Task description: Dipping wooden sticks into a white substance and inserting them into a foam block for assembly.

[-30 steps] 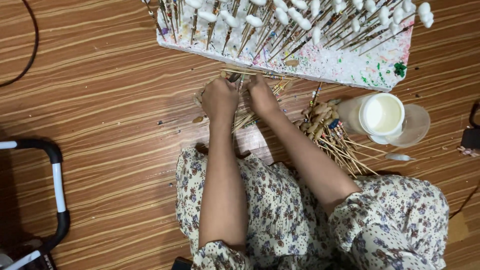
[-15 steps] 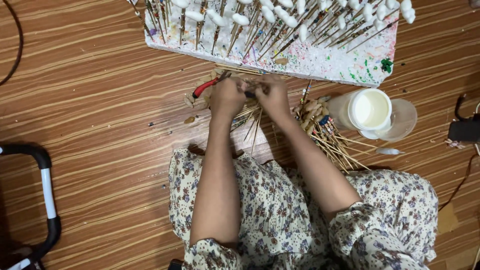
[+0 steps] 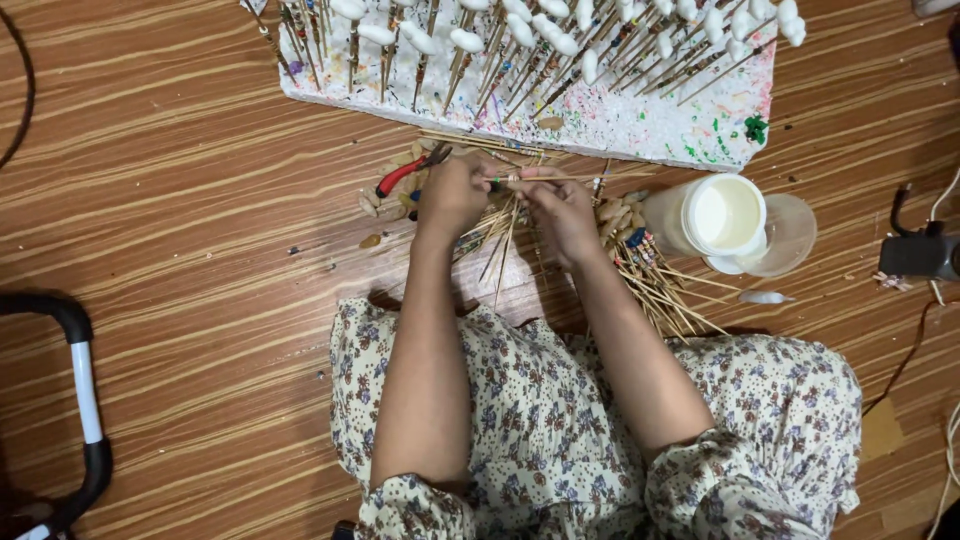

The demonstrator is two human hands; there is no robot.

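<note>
My left hand (image 3: 452,190) and my right hand (image 3: 560,208) meet over a heap of thin wooden sticks (image 3: 650,285) on the floor. Both pinch one thin stick (image 3: 545,179) held level between them, with a small dark bead near my left fingertips. Red-handled pliers (image 3: 402,172) lie just left of my left hand, among small tan seed-like pieces (image 3: 385,205). A paint-speckled white foam board (image 3: 620,125) lies beyond my hands, stuck full of sticks tipped with white blobs (image 3: 465,40).
An open white jar (image 3: 728,215) and a clear lid (image 3: 790,235) stand right of the sticks. A black device with cables (image 3: 920,250) sits at the far right. A black and white handle (image 3: 75,370) curves at the lower left. My floral dress (image 3: 540,430) covers my lap.
Both hands have drawn together and lifted one stick off the heap; the pliers, hidden at first, now lie uncovered to the left. The camera view shifted slightly.
</note>
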